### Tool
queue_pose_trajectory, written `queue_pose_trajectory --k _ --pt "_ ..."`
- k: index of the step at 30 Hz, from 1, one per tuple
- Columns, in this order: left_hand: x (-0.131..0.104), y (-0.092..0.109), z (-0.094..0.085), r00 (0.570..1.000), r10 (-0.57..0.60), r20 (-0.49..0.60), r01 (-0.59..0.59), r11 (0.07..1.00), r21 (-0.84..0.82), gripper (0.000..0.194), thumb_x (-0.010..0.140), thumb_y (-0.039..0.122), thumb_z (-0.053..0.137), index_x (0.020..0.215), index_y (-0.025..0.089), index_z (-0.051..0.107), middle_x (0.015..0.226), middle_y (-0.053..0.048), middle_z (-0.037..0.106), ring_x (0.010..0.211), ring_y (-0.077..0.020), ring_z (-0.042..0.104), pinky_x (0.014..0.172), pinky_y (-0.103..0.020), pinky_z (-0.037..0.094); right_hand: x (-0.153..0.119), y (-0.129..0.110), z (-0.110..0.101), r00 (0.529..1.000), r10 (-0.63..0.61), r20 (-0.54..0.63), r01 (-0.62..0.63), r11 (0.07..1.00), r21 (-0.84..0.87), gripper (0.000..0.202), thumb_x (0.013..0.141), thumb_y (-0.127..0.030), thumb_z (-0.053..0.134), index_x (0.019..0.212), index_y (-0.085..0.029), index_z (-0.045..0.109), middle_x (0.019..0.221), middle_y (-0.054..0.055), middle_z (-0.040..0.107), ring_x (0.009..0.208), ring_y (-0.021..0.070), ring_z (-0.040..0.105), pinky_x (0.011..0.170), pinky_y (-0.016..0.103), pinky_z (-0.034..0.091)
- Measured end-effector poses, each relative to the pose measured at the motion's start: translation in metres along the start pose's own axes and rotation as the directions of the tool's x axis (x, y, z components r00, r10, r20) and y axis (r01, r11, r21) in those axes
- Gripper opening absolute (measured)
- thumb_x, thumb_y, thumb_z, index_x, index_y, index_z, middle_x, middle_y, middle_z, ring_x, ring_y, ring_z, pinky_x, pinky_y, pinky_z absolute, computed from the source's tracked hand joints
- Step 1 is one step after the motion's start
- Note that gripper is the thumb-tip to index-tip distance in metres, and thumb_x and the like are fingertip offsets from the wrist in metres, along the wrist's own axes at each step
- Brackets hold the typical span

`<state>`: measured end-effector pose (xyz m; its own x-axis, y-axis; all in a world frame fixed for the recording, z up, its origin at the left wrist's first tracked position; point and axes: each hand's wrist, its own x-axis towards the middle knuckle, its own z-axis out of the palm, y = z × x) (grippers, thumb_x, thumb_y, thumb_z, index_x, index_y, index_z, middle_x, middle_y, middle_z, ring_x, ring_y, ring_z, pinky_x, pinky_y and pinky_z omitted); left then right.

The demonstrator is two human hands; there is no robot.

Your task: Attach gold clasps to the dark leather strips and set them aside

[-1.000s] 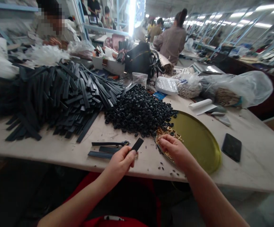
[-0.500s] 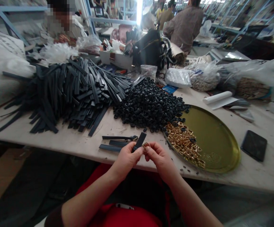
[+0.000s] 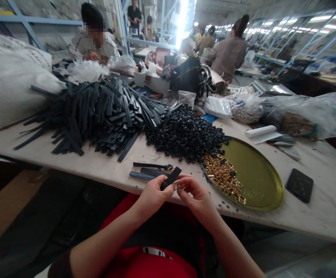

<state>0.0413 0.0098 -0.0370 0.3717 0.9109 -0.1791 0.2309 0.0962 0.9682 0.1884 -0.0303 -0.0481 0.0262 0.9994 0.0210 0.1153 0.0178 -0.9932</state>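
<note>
A short black strap point(image 3: 172, 178) is pinched in my left hand point(image 3: 155, 193), its free end slanting up and away to the right. Close against it, the curled fingers of my right hand point(image 3: 195, 193) meet the left fingertips around a small gold buckle point(image 3: 176, 186), which is mostly covered. Just beyond my hands, several black straps point(image 3: 141, 175) lie on the table, one with a metal piece at its end. To the right, gold buckles point(image 3: 222, 175) are heaped on the left part of a round gold tray point(image 3: 257, 170). Small black loops point(image 3: 185, 133) form a pile behind.
A large heap of black straps point(image 3: 104, 112) covers the table's left part, beside a white sack point(image 3: 14, 81). A dark phone point(image 3: 299, 185) lies right of the tray. Plastic bags point(image 3: 309, 112) and a black bag point(image 3: 186, 77) stand farther back. Other people work beyond the table.
My right fingers have loosened and shifted slightly around the buckle, which shows less now. The strap stays in my left hand. The camera view has tilted up and turned a little left.
</note>
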Motion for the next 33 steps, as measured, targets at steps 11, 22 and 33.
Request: queue_pose_trajectory --k 11,22,33 --pt "-0.027 -0.003 -0.017 0.99 -0.019 0.141 0.007 0.997 0.081 0.029 0.084 0.042 0.04 0.074 0.018 0.054 0.056 0.004 0.046 0.051 -0.0099 0.041 0.047 -0.019 0.03 -0.004 -0.003 0.015 0.882 0.471 -0.021 -0.317 0.626 0.712 0.033 0.052 -0.028 0.079 0.077 -0.021 0.059 0.067 -0.005 0.057 0.052 0.0054 0.05 0.053 0.019 0.044" --pt "-0.027 -0.005 -0.011 0.969 -0.049 0.241 0.027 0.995 0.094 0.015 0.08 0.031 0.045 0.08 0.017 0.051 0.067 0.002 0.054 0.061 -0.0113 0.047 0.055 -0.02 0.037 -0.029 0.011 0.036 0.96 0.178 -0.217 -0.116 0.955 0.273 0.017 0.072 -0.033 0.066 0.072 -0.019 0.056 0.071 -0.002 0.055 0.066 0.0108 0.049 0.061 0.023 0.042" --pt "-0.014 -0.016 -0.002 0.948 -0.233 0.218 0.24 0.971 -0.006 0.023 0.079 0.038 0.046 0.072 0.016 0.049 0.062 0.003 0.054 0.042 -0.0054 0.037 0.04 -0.018 0.029 -0.017 0.016 0.03 0.944 0.274 -0.183 -0.228 0.944 0.238 0.021 0.079 -0.041 0.054 0.074 -0.02 0.053 0.063 -0.002 0.054 0.056 0.0128 0.05 0.055 0.027 0.041"
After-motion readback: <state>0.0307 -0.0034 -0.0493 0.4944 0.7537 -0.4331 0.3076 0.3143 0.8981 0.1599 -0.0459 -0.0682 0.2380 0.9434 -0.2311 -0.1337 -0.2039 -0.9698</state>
